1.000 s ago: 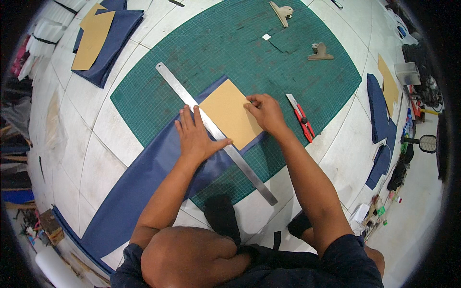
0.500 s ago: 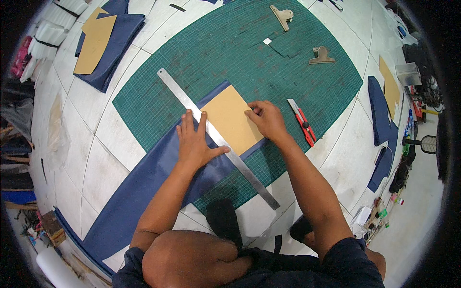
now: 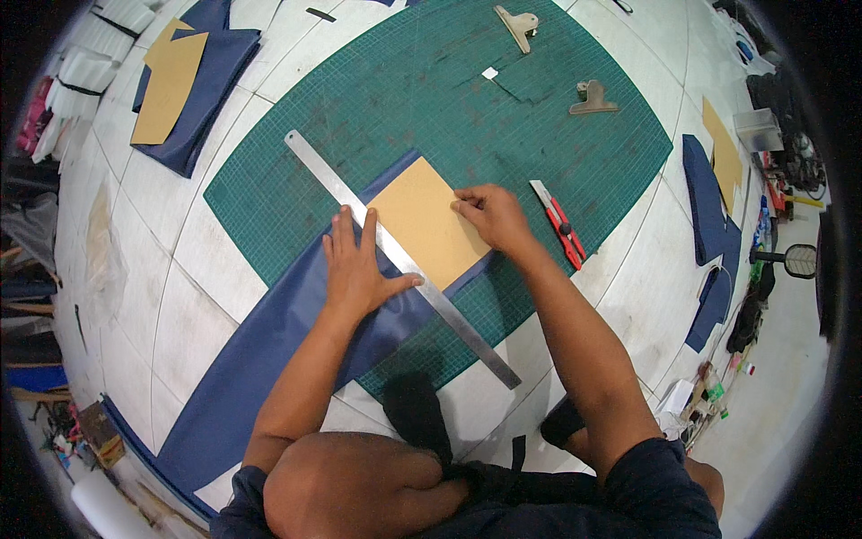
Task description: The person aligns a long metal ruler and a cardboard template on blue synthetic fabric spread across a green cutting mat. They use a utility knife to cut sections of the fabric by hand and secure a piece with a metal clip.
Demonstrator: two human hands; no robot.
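A tan card piece lies on a length of dark blue fabric, over the green cutting mat. Across the card's left edge runs a long steel ruler, slanting from far left to near right. My left hand rests flat on it with fingers spread, fingertips and thumb along the metal. At the card's right edge, my right hand pinches with thumb and forefinger; the exact contact is partly hidden by the fingers. To the right of that hand lies a red utility knife, blade pointing away from me.
Two metal bulldog clips and a small white scrap sit on the mat's far part. Folded blue fabric with tan card pieces lies far left on the tiles. More blue fabric is at the right.
The whole view has shifted slightly. Both hands, the ruler and the card keep about the same places relative to one another.
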